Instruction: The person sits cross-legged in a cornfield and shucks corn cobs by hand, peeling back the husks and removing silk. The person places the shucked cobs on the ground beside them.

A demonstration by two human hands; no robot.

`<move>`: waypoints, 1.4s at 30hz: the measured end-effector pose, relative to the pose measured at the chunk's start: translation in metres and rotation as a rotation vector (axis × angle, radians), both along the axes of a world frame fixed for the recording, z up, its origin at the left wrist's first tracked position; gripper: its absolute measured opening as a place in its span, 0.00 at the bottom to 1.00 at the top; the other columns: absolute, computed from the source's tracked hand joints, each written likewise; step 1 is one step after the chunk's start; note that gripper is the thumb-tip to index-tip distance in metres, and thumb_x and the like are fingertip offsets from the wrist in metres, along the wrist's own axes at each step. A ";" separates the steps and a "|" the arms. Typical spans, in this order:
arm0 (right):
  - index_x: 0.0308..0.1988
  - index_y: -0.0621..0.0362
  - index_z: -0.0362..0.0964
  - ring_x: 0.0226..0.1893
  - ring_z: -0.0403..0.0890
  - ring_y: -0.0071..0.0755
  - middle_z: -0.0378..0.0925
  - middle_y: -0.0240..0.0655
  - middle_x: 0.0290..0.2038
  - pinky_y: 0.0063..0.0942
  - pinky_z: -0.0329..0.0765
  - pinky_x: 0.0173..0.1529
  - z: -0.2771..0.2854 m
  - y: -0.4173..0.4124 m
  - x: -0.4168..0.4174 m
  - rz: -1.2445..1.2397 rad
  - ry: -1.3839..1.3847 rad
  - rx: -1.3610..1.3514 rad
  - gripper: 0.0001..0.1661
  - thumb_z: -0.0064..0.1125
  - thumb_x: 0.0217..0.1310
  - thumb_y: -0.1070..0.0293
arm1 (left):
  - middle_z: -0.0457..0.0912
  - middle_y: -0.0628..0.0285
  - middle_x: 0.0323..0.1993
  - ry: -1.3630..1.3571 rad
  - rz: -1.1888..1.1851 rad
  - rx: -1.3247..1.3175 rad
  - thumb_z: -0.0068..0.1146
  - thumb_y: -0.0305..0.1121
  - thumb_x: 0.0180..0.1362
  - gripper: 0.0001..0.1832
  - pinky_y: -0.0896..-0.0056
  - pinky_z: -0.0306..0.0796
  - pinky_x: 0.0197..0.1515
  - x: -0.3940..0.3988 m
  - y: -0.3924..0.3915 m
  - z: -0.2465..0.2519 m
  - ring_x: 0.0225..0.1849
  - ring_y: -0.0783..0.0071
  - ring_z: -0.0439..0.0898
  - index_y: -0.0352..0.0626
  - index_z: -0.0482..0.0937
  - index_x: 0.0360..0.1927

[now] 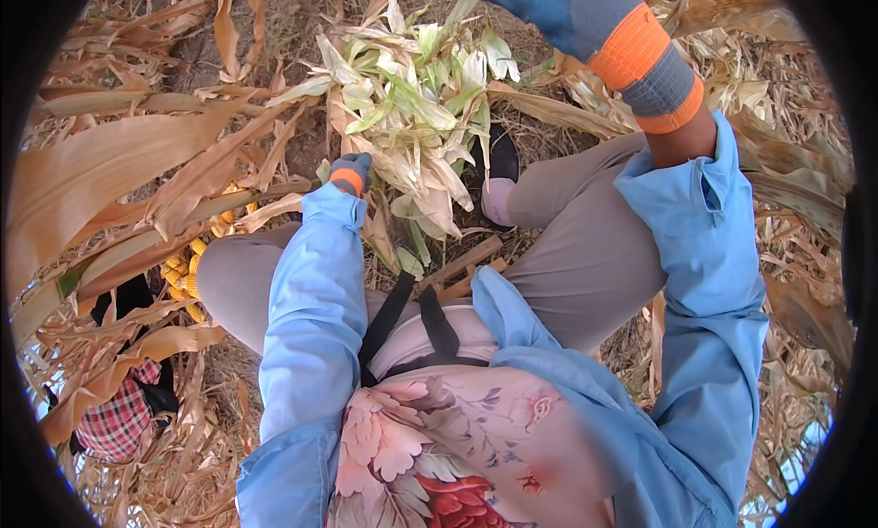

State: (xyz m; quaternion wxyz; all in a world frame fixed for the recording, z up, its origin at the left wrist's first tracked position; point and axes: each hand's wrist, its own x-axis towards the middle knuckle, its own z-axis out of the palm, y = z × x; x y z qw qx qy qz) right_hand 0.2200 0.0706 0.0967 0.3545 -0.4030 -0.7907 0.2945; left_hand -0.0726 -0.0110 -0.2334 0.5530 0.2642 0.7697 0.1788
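Note:
A heap of pale green and cream corn husks [418, 109] lies on the ground before me, between my bent legs. My left hand [353, 171], in a grey knit glove with an orange cuff band, is low at the husks' left edge; whether it grips anything cannot be told. Raised at the upper right, my right hand [549, 10] wears a blue-coated grey glove with orange bands. Its fingers run to the picture's top edge, and what they may hold is hidden. Husked yellow corn cobs [185, 270] lie beyond my left knee, partly behind dry leaves.
Dry corn stalks and leaves [103, 164] crowd the left side and more dry leaves [789, 164] lie at the right. A person in a red checked garment [116, 418] is at the lower left. My dark shoe [504, 150] rests beside the husks.

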 end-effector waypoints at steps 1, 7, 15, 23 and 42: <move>0.38 0.62 0.74 0.26 0.75 0.26 0.75 0.36 0.26 0.24 0.73 0.32 0.002 0.000 0.000 -0.003 -0.016 -0.028 0.13 0.56 0.50 0.68 | 0.77 0.56 0.23 -0.002 -0.004 0.003 0.57 0.43 0.51 0.21 0.63 0.66 0.19 0.000 0.000 -0.001 0.17 0.67 0.74 0.37 0.75 0.43; 0.39 0.66 0.73 0.27 0.75 0.26 0.76 0.38 0.26 0.24 0.73 0.33 0.036 -0.026 -0.021 -0.130 -0.133 -0.196 0.19 0.60 0.50 0.63 | 0.80 0.52 0.27 0.193 -0.213 0.057 0.53 0.47 0.50 0.21 0.60 0.70 0.34 -0.003 -0.012 -0.031 0.27 0.58 0.78 0.39 0.77 0.39; 0.22 0.64 0.73 0.17 0.64 0.16 0.69 0.28 0.15 0.21 0.63 0.21 0.011 -0.007 -0.010 -0.217 -0.096 -0.264 0.16 0.63 0.50 0.61 | 0.80 0.50 0.34 0.238 -0.570 0.125 0.50 0.50 0.49 0.22 0.59 0.69 0.43 0.048 -0.034 0.000 0.38 0.52 0.77 0.40 0.79 0.36; 0.29 0.63 0.76 0.19 0.67 0.17 0.71 0.29 0.17 0.21 0.66 0.23 0.016 -0.009 -0.001 -0.210 -0.062 -0.255 0.14 0.59 0.54 0.61 | 0.80 0.60 0.30 -0.043 -0.619 0.248 0.55 0.42 0.53 0.17 0.68 0.71 0.33 0.088 -0.055 0.002 0.27 0.72 0.77 0.43 0.78 0.42; 0.35 0.65 0.71 0.25 0.70 0.18 0.73 0.29 0.25 0.19 0.69 0.29 0.022 -0.010 -0.004 -0.030 0.136 -0.411 0.12 0.56 0.54 0.67 | 0.77 0.48 0.39 0.286 -0.660 0.525 0.52 0.39 0.54 0.16 0.60 0.70 0.44 0.111 -0.031 0.029 0.40 0.53 0.77 0.43 0.77 0.43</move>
